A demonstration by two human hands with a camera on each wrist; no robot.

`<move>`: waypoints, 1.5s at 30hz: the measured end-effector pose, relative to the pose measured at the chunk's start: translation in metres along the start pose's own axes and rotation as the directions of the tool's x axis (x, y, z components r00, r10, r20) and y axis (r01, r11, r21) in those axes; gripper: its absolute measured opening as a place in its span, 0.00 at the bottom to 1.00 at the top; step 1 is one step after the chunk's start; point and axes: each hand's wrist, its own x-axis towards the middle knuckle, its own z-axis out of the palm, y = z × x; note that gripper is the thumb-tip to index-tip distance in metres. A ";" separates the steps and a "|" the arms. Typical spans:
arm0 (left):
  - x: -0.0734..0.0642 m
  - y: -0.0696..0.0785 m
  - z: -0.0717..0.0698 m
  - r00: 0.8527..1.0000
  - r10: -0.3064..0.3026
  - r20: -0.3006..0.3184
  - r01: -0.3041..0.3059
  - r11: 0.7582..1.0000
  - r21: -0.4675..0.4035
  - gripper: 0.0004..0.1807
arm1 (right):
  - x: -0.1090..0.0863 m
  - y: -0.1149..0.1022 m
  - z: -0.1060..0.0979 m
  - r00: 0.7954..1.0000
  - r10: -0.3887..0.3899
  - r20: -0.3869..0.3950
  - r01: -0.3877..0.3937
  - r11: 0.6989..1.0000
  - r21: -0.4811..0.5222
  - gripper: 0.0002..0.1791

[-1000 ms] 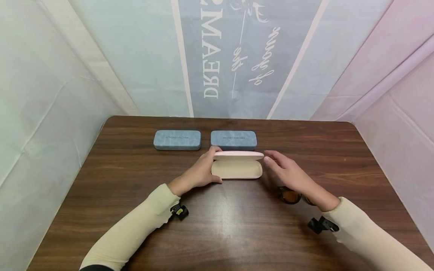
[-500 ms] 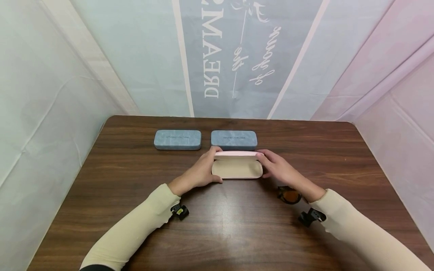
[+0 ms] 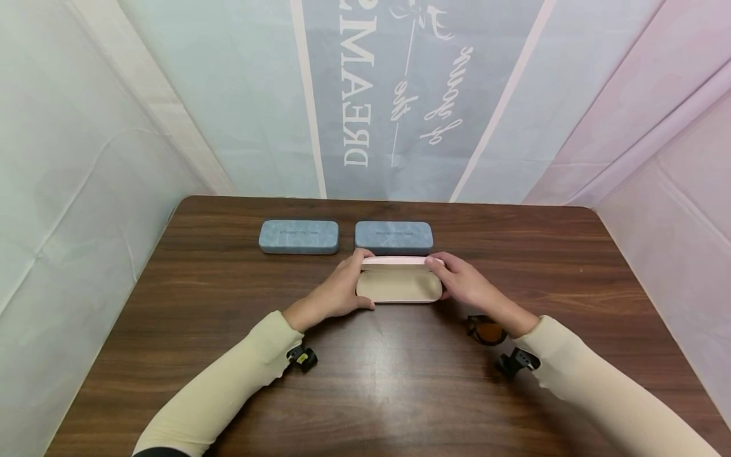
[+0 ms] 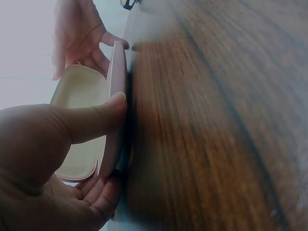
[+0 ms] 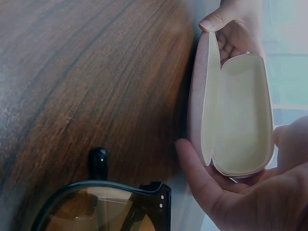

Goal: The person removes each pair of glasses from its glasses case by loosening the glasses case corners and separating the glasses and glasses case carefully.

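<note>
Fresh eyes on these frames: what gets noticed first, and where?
Probably the open pink case with its cream lining, mid-table, the left hand holding one end and the right hand the other. Then the amber-lensed glasses on the table near the right wrist, partly hidden by the arm in the head view. Last, big white lettering on the backdrop beyond the table.

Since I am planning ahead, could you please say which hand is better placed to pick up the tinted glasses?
Probably the right hand: the tinted glasses lie close by it, while the left hand grips the opposite end of the open case. The right hand would first have to let go.
</note>
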 end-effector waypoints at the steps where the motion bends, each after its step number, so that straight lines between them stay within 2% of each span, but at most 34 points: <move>1: 0.000 0.000 0.000 1.000 -0.002 -0.002 0.002 1.000 0.005 0.49 | 0.001 0.000 0.000 1.000 0.005 0.002 -0.005 1.000 0.001 0.33; 6: 0.000 0.001 0.000 1.000 -0.012 -0.002 0.012 1.000 0.022 0.49 | 0.002 0.000 -0.002 0.999 0.021 0.025 -0.021 1.000 0.016 0.34; 13: 0.000 0.001 0.001 1.000 0.009 -0.012 -0.009 0.999 0.037 0.48 | 0.003 -0.001 -0.006 0.997 0.044 0.063 -0.049 0.996 0.072 0.33; 21: -0.002 0.001 0.000 1.000 0.022 -0.015 -0.021 0.998 0.053 0.47 | 0.001 -0.003 -0.011 0.992 -0.034 0.122 0.017 0.991 0.136 0.28; 26: -0.003 0.001 0.000 0.999 0.046 -0.021 -0.045 0.997 0.060 0.46 | 0.001 -0.002 -0.012 0.994 -0.012 0.111 -0.007 0.985 0.174 0.25; 32: -0.004 0.002 0.001 0.998 0.042 -0.038 -0.039 0.997 0.065 0.44 | 0.001 -0.001 -0.010 0.995 -0.021 0.098 -0.001 0.976 0.216 0.23; 45: -0.003 0.002 0.005 0.997 0.044 -0.058 -0.036 0.991 0.125 0.44 | -0.002 -0.002 -0.007 0.997 -0.035 0.064 0.020 0.976 0.216 0.21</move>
